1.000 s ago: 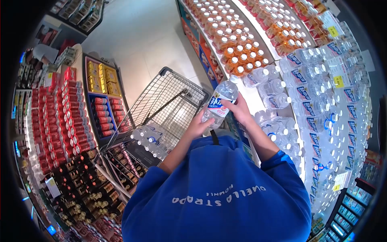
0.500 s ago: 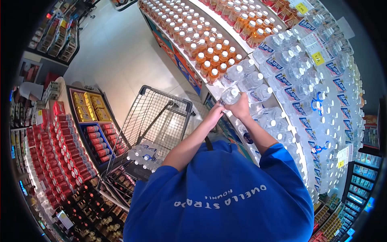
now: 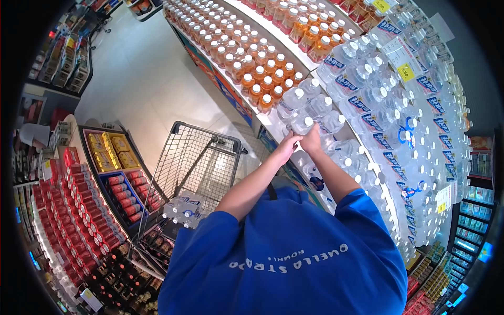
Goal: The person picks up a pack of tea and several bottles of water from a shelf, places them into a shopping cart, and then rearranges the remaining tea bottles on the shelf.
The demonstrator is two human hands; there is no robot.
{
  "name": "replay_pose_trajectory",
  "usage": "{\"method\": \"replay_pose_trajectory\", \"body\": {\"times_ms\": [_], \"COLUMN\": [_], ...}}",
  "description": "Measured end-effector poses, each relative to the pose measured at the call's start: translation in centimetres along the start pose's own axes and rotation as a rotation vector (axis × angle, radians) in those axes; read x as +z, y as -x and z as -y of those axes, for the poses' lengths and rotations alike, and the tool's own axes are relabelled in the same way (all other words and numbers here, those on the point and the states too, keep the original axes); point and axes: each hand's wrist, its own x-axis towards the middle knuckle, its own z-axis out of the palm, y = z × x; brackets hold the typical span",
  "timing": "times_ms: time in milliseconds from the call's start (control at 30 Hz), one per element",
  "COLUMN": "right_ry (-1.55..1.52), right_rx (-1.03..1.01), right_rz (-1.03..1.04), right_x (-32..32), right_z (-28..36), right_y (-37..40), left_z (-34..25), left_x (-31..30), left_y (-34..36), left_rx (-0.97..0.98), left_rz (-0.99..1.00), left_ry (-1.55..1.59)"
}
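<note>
At the shelf edge, my right hand (image 3: 311, 138) is closed around the side of a clear water bottle (image 3: 299, 125) with a white cap. My left hand (image 3: 286, 147) is also closed at the bottle's lower part, close to the right hand; its fingertips are partly hidden. Just beyond the held bottle stand a few more clear water bottles (image 3: 317, 106) on the same shelf. Behind and to the right rise stacked packs of water bottles (image 3: 371, 123) with blue labels.
A wire shopping cart (image 3: 202, 157) stands to my left, carrying a pack of water bottles (image 3: 184, 208). Rows of amber drink bottles (image 3: 266, 84) fill the shelf farther along. Red can packs (image 3: 79, 205) and a crate of red cans (image 3: 125, 194) are at far left.
My view has shifted a little, so shelf and cart appear farther left. The held bottle is now slightly closer to the shelved bottles, with both hands still on it.
</note>
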Motion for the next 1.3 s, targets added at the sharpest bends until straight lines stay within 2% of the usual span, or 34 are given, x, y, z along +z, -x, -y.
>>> {"method": "replay_pose_trajectory", "body": {"times_ms": [233, 333, 367, 467, 600, 700, 767, 800, 833, 900, 933, 967, 1067, 1100, 1133, 1167, 1200, 1233, 1300], "right_ry": [0.002, -0.015, -0.054, -0.059, -0.049, -0.059, -0.098, -0.2, -0.121, -0.337, -0.308, -0.411, -0.605, -0.595, -0.588, -0.519, -0.452, -0.33, -0.311], "right_rx": [0.12, 0.087, 0.175, 0.259, 0.226, 0.213, 0.158, 0.121, 0.17, 0.087, 0.078, 0.247, 0.707, 0.701, 0.693, 0.641, 0.589, 0.514, 0.42], "right_rz": [-0.007, -0.058, -0.011, -0.015, -0.048, -0.041, -0.045, 0.013, -0.128, -0.093, -0.015, 0.009, 0.081, 0.086, 0.083, 0.194, 0.298, 0.382, 0.418], "right_x": [0.8, 1.2, 0.8, 0.4, 1.6, 1.6, 2.8, 3.8, 3.4, 3.5, 3.7, 4.7, 5.6, 6.5, 7.2, 8.4, 9.6, 10.3, 12.9], "right_z": [-0.2, -0.5, -0.6, -0.2, -2.1, -2.0, -4.6, -8.1, -4.8, -3.9, -5.2, -7.7, -5.4, -4.7, -3.4, -3.6, -4.0, -2.1, -2.2], "right_y": [-2.3, -3.7, -4.1, -4.6, -5.4, -5.0, -5.8, -7.6, -5.5, -4.9, -5.4, -6.8, -5.1, -3.9, -2.3, -1.1, 0.0, 2.6, 6.4], "left_z": [-1.9, -1.9, -2.0, -2.3, -2.9, -2.8, -3.0, -3.0, -2.9, -4.5, -4.8, -4.8, -1.7, -0.1, 3.9, 8.8, 12.7, 15.4, 18.8], "left_x": [1.3, 0.7, 0.4, -0.6, -0.7, -1.2, -3.0, -4.4, -6.0, -8.9, -10.8, -13.3, -22.5, -25.3, -31.3, -36.9, -39.9, -41.4, -41.0], "left_y": [-1.6, -3.0, -3.6, -4.5, -3.1, -0.4, 2.7, 4.9, 7.3, 13.7, 17.1, 20.0, 28.3, 30.7, 32.8, 34.7, 36.9, 38.4, 40.0], "left_rx": [0.003, -0.021, -0.032, -0.09, -0.087, -0.048, 0.045, 0.096, 0.157, 0.283, 0.34, 0.382, 0.471, 0.454, 0.414, 0.369, 0.292, 0.205, 0.06], "left_rz": [-0.025, -0.075, -0.093, -0.031, -0.078, -0.14, -0.099, -0.097, -0.103, -0.137, -0.177, -0.284, -0.675, -0.862, -0.969, -1.069, -1.216, -1.356, -1.618], "left_ry": [-0.011, 0.067, 0.1, 0.128, 0.05, 0.005, -0.057, -0.082, -0.039, 0.017, 0.03, 0.045, 0.218, 0.249, 0.234, 0.219, 0.208, 0.195, 0.138]}}
